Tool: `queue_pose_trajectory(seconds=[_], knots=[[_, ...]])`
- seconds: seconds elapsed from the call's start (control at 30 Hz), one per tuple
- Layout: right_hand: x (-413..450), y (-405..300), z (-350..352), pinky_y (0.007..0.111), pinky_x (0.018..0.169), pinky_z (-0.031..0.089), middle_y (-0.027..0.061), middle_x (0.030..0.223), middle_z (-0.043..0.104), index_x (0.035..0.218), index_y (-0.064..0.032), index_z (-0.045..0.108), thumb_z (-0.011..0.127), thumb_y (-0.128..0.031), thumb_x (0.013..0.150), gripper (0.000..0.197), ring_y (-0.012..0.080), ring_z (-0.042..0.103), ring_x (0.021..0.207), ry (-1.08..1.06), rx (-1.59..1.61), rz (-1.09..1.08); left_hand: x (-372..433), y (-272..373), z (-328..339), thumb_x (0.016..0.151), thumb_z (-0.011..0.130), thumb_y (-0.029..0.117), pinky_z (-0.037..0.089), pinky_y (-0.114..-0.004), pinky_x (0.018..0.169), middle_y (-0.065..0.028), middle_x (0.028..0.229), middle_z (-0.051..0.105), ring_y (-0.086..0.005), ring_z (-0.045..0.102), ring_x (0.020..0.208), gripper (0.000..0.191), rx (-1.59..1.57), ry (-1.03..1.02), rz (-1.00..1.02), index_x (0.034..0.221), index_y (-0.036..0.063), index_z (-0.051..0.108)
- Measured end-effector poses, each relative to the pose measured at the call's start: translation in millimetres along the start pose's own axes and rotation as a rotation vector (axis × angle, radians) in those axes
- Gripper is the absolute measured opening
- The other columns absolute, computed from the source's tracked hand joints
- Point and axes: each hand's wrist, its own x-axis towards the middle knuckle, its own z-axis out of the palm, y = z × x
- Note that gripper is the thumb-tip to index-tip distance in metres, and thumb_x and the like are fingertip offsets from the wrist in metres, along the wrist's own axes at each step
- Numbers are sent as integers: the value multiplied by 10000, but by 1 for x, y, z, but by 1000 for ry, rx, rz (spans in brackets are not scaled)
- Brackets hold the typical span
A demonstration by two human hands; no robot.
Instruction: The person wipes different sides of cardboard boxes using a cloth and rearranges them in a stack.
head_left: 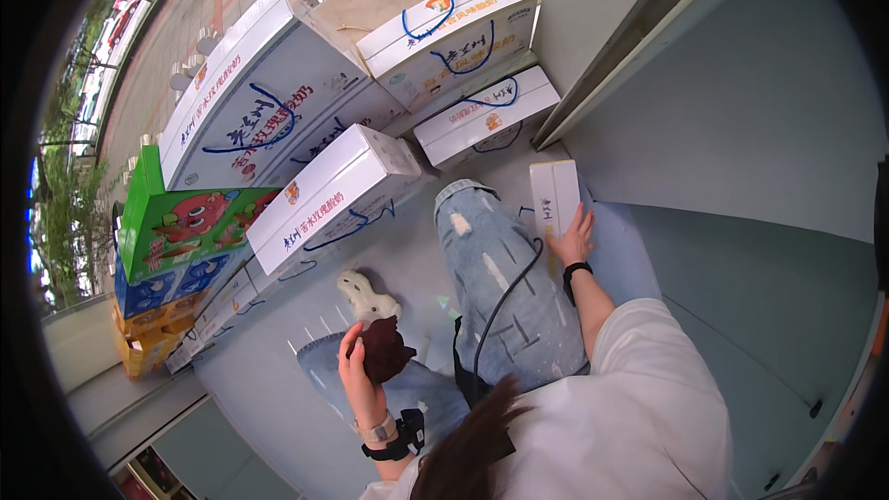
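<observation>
Over my knee, my left hand [358, 368] holds a crumpled dark maroon cloth [385, 351]. On the right, my right hand [574, 239] lies with spread fingers against a narrow white carton [555, 191] standing on the floor; whether it grips the carton does not show. A dark cord [510, 292] runs across my jeans. Nearer the window, a white carton with blue cord handles [333, 198] stands left of my knee. Behind it, a large white carton [233, 90] rests partly on a green box [187, 215].
More white cartons [451, 28] stand against the window at the top. Blue boxes [173, 285] and orange boxes [149, 333] are stacked at the left. A pale clog [368, 295] shows beside my leg. Grey cabinet panels [736, 104] bound the right side.
</observation>
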Motion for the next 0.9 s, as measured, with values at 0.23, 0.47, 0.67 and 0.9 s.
queue_pose_trajectory(seconds=[0.23,0.47,0.67,0.9], knots=[[67,-56,8,451,1085,242,157,1463,222,1402,-46,246,642,-141,729,787,305,234,1352,189,-70,-564,10,-5,0,892,490,131,434,-299,913,-95,1160,548,-184,553,1044,341,48,-31,-44,1202,-8,513],[130,-191,9,490,1044,302,210,1470,160,1441,-166,191,631,-275,790,794,437,232,1319,96,-51,-463,26,-18,-1,896,488,107,431,-286,910,-86,1155,558,-171,558,1030,331,42,0,-91,1205,-10,511],[145,-212,42,497,1058,272,218,1494,35,1455,-193,146,643,-349,778,854,494,212,1304,-85,-122,-464,42,-12,6,898,483,98,433,-266,889,-74,1157,558,-145,556,1016,326,55,23,-90,1204,-9,514],[128,-225,46,472,1077,265,213,1496,5,1455,-179,148,650,-351,750,882,491,204,1313,-157,-193,-559,48,-12,14,895,485,101,427,-253,880,-72,1134,568,-123,547,998,329,60,-24,-134,1203,-11,512]])
